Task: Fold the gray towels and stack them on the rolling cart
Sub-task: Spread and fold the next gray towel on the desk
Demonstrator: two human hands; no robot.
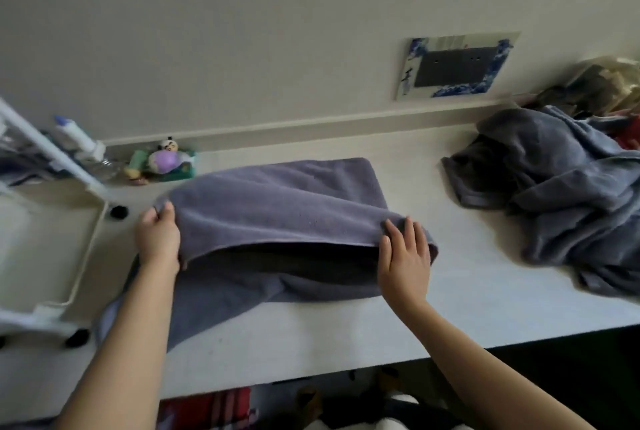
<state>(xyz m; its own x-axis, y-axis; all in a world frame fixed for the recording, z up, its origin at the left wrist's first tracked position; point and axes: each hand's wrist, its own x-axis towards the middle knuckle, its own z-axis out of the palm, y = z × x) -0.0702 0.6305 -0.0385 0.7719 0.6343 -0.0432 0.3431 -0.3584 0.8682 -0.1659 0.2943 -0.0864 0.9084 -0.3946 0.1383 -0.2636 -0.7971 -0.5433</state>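
So the surface (pixel 450 291) is a long pale counter running along the wall, and everything here is easiest to place off the towel (pixel 277 201) spread in the middle of it. That towel runs long-ways left to right, and its upper layer is lifted into a hump with a dark gap showing underneath on the near side. Looks like a fold in progress, top half getting carried over the bottom half.

Well off to the right of the towel is the pile (pixel 561 194) of unfolded gray towels, crumpled against the wall end. Just left of the towel is the cart (pixel 83 256), white frame, its rim close to the towel's left corner. Behind the towel's far left corner, against the wall, sits a little toy (pixel 162 162).

Left hand (pixel 157 239) is at the towel's left end, fingers (pixel 168 209) and thumb pinching the lifted edge. Right hand (pixel 403 256) is at the right end of that same edge, fingers curled over it and gripping it.

Both hands sit on one long edge, one at each end, so my guess is the next move goes across the short axis. The cart is on the left hand's side, so that hand is nearer for the stacking later.
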